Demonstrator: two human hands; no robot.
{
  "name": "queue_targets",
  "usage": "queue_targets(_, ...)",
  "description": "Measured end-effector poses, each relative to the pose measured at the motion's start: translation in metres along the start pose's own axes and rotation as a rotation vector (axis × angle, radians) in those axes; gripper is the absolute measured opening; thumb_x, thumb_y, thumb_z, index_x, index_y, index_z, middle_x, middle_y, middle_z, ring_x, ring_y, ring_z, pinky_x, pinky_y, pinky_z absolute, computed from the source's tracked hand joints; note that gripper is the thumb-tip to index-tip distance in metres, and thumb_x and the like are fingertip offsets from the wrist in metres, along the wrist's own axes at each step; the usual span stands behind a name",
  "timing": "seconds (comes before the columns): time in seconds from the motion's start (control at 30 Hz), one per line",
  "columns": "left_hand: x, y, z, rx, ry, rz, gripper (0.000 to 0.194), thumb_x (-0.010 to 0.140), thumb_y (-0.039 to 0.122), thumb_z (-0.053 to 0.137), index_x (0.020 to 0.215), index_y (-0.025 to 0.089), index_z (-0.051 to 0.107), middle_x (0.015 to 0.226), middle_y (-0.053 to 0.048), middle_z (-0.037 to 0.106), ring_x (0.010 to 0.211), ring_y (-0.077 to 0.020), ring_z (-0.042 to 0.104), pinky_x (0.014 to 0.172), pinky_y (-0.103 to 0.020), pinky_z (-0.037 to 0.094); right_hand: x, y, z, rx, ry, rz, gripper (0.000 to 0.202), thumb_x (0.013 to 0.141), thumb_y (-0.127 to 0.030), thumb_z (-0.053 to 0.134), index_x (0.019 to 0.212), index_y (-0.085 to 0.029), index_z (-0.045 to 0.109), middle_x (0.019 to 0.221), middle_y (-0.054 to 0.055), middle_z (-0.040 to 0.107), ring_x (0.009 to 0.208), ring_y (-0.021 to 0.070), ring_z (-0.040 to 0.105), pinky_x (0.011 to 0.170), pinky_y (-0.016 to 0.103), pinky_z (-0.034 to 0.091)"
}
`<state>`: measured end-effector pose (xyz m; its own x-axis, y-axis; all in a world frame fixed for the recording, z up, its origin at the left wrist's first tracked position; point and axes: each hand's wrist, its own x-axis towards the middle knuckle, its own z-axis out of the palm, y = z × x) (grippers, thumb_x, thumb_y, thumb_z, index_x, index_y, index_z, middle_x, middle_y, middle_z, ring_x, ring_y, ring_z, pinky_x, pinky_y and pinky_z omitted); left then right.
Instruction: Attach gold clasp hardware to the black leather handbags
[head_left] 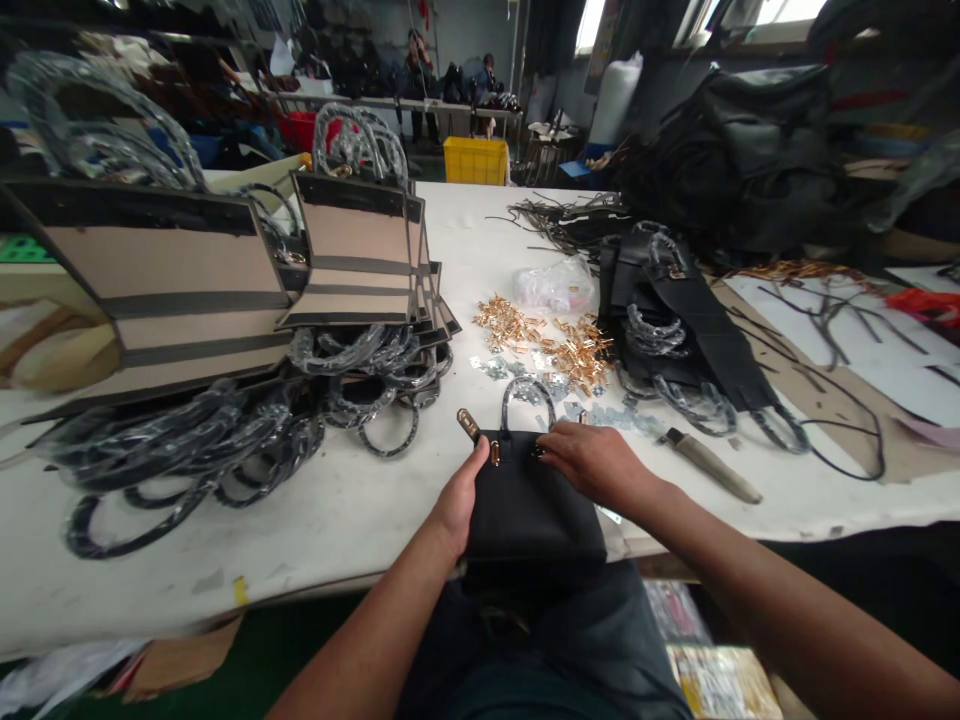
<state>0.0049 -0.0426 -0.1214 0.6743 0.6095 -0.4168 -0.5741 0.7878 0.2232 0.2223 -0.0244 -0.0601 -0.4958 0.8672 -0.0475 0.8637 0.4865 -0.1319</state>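
A black handbag panel (536,515) lies tilted at the table's front edge, close against my lap. It carries a plastic-wrapped loop handle (528,388) at its top. My left hand (454,508) grips the panel's left side, thumb on the front face and fingers hidden behind. Just above that thumb a gold-coloured metal clasp piece (467,424) sticks out, and a smaller gold fitting (495,453) sits by the handle's left base. With fingers pinched together, my right hand (589,458) is at the panel's upper right, on another small gold fitting (539,452), mostly covered by the fingertips.
Beyond the panel are gold fittings (577,350), flat silver plates (615,415) and a clear plastic bag (556,287). A tan-handled tool (712,466) lies right. Beige-backed panels (360,240) are stacked left, black panels (675,320) right. A yellow crate (475,161) stands behind; people sit farther back.
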Motion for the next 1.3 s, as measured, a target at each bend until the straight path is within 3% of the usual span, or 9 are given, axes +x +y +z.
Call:
queue_targets(0.17,-0.001,0.0,0.003,-0.025,-0.024,0.003,0.065,0.096,0.057,0.057,0.139,0.008,0.062,0.114,-0.02,0.078,0.114,-0.0377,0.072,0.112,-0.052,0.046,0.012,-0.007,-0.001,-0.063,-0.048,-0.08,0.017,0.103,-0.026,0.056,0.107,-0.022,0.073,0.096,0.007,0.07,0.087,0.02,0.066,0.069,0.028,0.042)
queue_targets(0.47,-0.002,0.002,0.005,-0.05,-0.035,-0.024,0.067,0.097,0.06,0.055,0.14,0.009,0.061,0.112,-0.019,0.078,0.112,-0.0381,0.073,0.11,-0.052,0.048,0.003,0.008,0.014,0.056,0.051,-0.176,0.032,0.105,-0.022,0.049,0.133,-0.02,0.066,0.109,0.011,0.07,0.093,0.021,0.067,0.077,0.03,0.049)
queue_targets(0.9,0.001,0.003,0.0,-0.041,0.077,-0.024,0.065,0.092,0.059,0.064,0.134,0.009,0.065,0.112,-0.02,0.079,0.113,-0.0389,0.072,0.109,-0.052,0.049,0.004,0.005,0.03,0.044,0.132,-0.122,0.03,0.105,-0.023,0.047,0.127,-0.019,0.067,0.103,0.01,0.071,0.089,0.0206,0.066,0.077,0.03,0.049)
queue_targets(1.17,0.001,-0.002,0.001,-0.092,-0.007,-0.008,0.066,0.094,0.06,0.058,0.136,0.009,0.064,0.112,-0.02,0.078,0.114,-0.039,0.072,0.11,-0.053,0.048,0.008,0.005,0.027,0.238,0.102,-0.103,0.019,0.101,-0.027,0.059,0.114,-0.022,0.072,0.104,0.008,0.074,0.094,0.0211,0.07,0.084,0.03,0.051)
queue_targets(1.3,-0.001,-0.003,0.005,-0.094,0.011,0.017,0.062,0.096,0.056,0.057,0.135,0.008,0.064,0.111,-0.02,0.078,0.113,-0.0389,0.072,0.109,-0.054,0.048,0.01,0.003,0.027,0.235,0.104,-0.059,0.018,0.1,-0.028,0.061,0.113,-0.022,0.072,0.1,0.006,0.074,0.09,0.0207,0.069,0.08,0.029,0.05)
